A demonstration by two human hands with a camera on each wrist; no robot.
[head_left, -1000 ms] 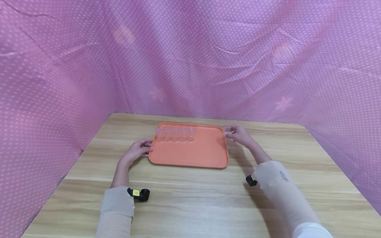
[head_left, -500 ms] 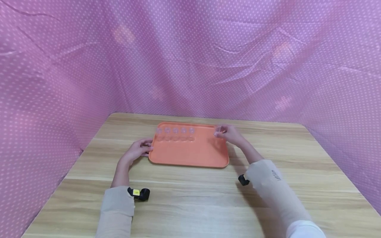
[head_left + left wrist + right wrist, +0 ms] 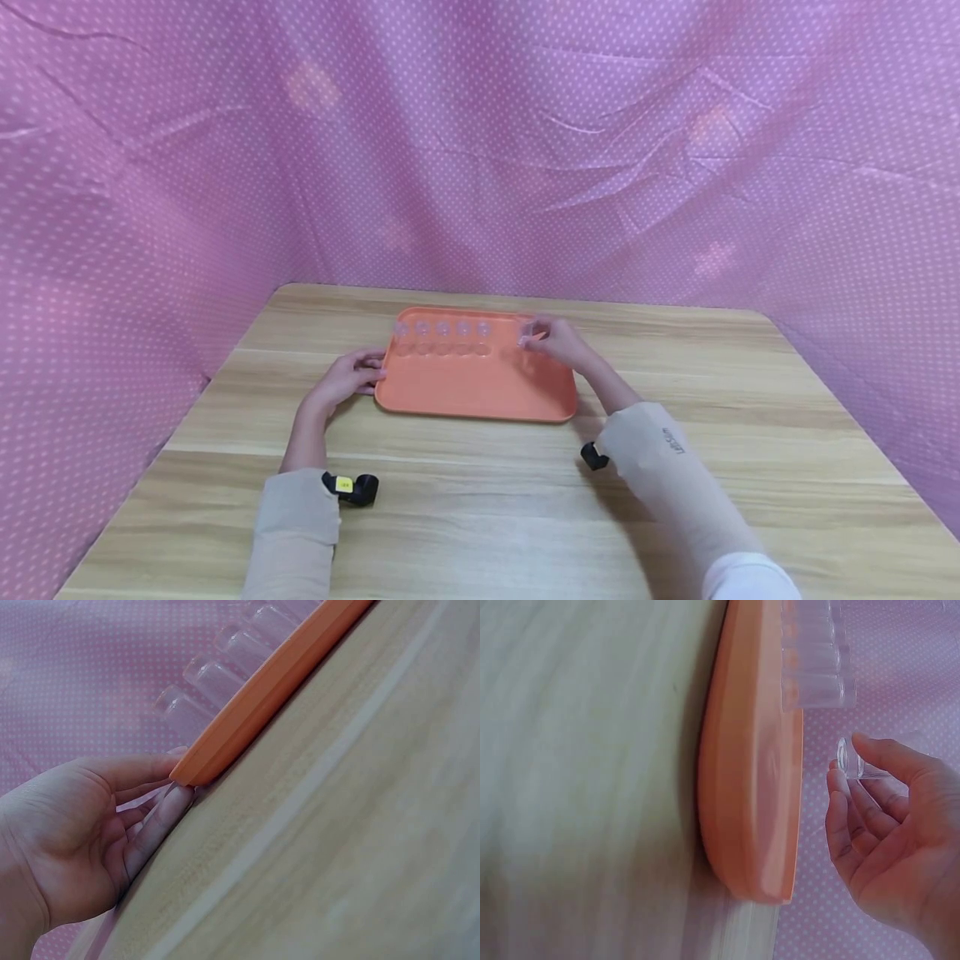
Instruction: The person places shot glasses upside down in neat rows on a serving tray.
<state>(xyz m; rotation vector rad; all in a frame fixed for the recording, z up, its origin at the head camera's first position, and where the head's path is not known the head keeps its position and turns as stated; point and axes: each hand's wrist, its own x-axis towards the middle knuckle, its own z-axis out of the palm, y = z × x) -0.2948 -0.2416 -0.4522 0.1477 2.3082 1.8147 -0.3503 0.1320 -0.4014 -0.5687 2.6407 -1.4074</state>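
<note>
An orange rectangular tray (image 3: pixel 472 387) lies on the wooden table. My left hand (image 3: pixel 345 379) holds its left edge; in the left wrist view one finger lies over the rim (image 3: pixel 225 727) and another beneath it. A row of several small clear glasses (image 3: pixel 442 330) stands upright along the tray's back left. Above the back right of the tray, my right hand (image 3: pixel 558 343) pinches another clear glass (image 3: pixel 849 757) between thumb and fingers, its thick base toward the tray. That glass is to the right of the row, apart from it and raised above the tray surface.
The light wooden table (image 3: pixel 480 500) extends around the tray on all sides. Pink dotted cloth (image 3: pixel 480 167) hangs behind and at both sides of the table. A black wrist camera (image 3: pixel 360 490) sits on the left sleeve, another (image 3: pixel 594 456) on the right.
My right hand has moved left with the glass, from beside the tray's right edge to over its back right area, nearer the row. The left hand and the tray have stayed put.
</note>
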